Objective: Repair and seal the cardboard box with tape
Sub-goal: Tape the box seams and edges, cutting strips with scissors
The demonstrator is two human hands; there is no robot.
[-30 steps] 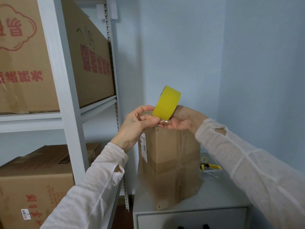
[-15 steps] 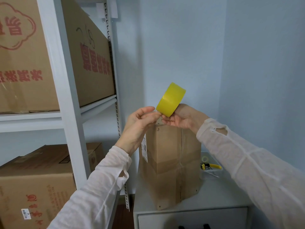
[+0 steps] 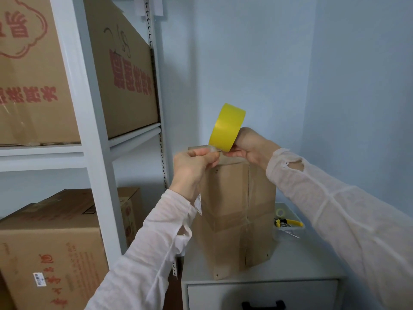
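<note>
A tall brown cardboard box [image 3: 234, 220] stands upright on a grey cabinet [image 3: 290, 265], with clear tape over its seams. Above its top, my right hand [image 3: 248, 147] grips a yellow tape roll [image 3: 226, 127] held on edge. My left hand [image 3: 193, 163] pinches the loose end of the tape, a short clear strip [image 3: 201, 148] pulled out to the left of the roll. Both hands hover just over the box's top edge.
A clear tray [image 3: 288, 224] with yellow-handled pliers and a small tape roll sits behind the box on the cabinet. A white shelf rack [image 3: 89, 142] with large printed cartons stands at the left. Blue walls close in behind and right.
My left hand has closed on the tape end and drawn a short strip leftward. The roll tilted and rose slightly in my right hand.
</note>
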